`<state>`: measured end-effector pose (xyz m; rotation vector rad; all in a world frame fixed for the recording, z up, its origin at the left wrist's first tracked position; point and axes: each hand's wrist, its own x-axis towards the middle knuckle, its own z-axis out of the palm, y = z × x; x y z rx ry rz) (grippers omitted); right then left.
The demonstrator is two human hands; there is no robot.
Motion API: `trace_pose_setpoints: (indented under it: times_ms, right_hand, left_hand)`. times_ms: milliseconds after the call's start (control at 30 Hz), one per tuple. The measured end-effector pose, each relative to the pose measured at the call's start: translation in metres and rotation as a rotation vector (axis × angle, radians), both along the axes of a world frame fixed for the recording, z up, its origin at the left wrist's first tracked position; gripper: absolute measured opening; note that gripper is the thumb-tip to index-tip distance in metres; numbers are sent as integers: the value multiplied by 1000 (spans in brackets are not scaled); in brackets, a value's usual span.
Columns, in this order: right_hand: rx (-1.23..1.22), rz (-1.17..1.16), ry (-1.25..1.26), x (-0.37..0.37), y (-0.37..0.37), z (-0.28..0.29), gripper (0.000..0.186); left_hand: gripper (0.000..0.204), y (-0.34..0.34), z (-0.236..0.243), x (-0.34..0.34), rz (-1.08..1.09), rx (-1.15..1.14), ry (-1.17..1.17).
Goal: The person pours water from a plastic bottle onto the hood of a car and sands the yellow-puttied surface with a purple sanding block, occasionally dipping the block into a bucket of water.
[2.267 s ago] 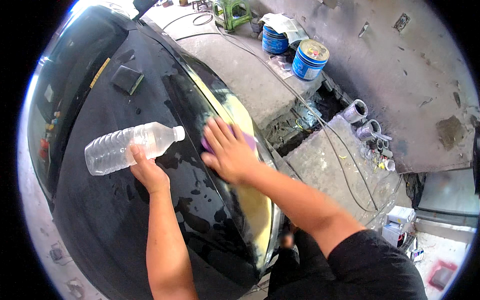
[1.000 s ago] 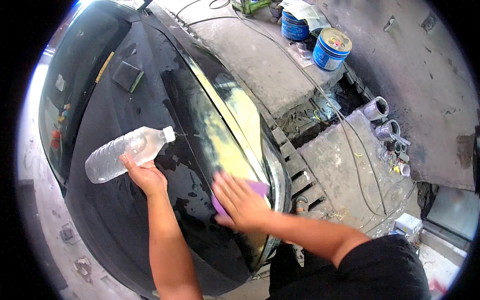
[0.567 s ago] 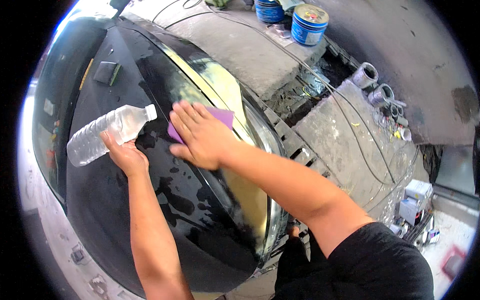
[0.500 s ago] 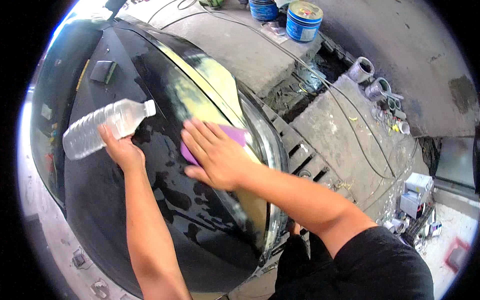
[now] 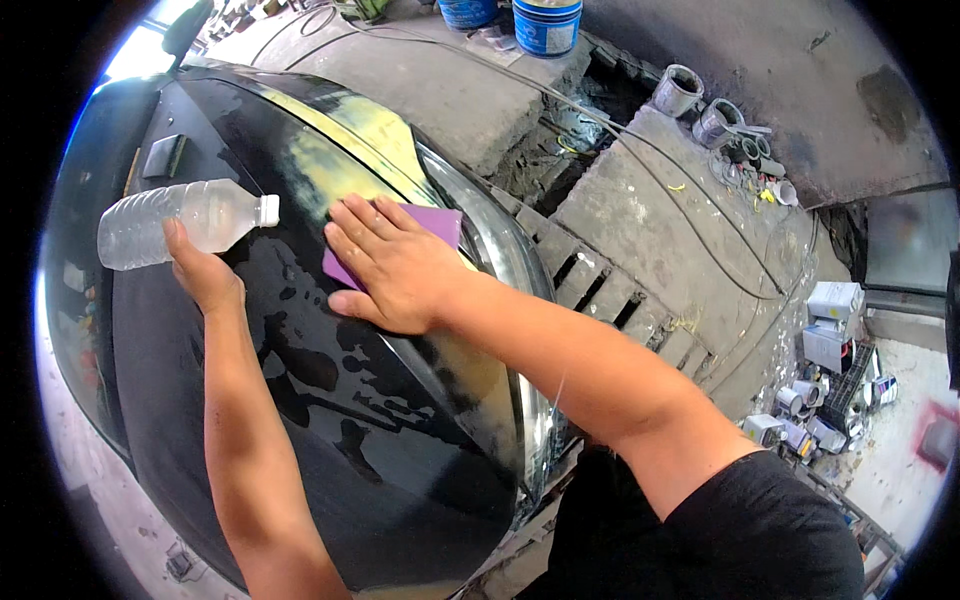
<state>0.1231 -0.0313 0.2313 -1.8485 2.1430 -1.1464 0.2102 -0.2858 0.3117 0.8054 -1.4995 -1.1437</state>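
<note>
My left hand (image 5: 205, 270) is wrapped round a clear plastic water bottle (image 5: 185, 225), tilted nearly on its side above the black car hood (image 5: 300, 450). Its white cap points right. My right hand (image 5: 395, 265) presses a purple sheet of sandpaper (image 5: 437, 224) against the hood's right side, fingers laid flat over it. Much of the sheet is hidden under the palm. Beyond it lies a yellowish sanded patch (image 5: 380, 145). Wet streaks and water patches mark the black surface. A grey block (image 5: 164, 156) rests farther up the hood, near the windshield.
The headlight (image 5: 490, 225) borders the hood on the right. Past it are a slotted floor grate (image 5: 590, 280), a trench and a trailing hose (image 5: 700, 190). Blue buckets (image 5: 547, 28) stand at the back, used cans (image 5: 678, 92) on the right, and boxes (image 5: 832, 312) at far right.
The whole scene has shifted left and upward in view. My right hand stays on the hood with the sandpaper, whose far corner shows more. My left hand still holds the bottle.
</note>
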Motion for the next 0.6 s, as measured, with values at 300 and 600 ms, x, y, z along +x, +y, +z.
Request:
trace_pose_setpoints:
  times_ms: [300,600]
  right_hand:
    - [123,-45,-270,174,195,-36,77]
    - [-98,-80,-65,38,28,-1,75]
  left_hand:
    - [70,-2,4,9,26,-8,-68]
    - [66,2,5,-3,44,-56,-144]
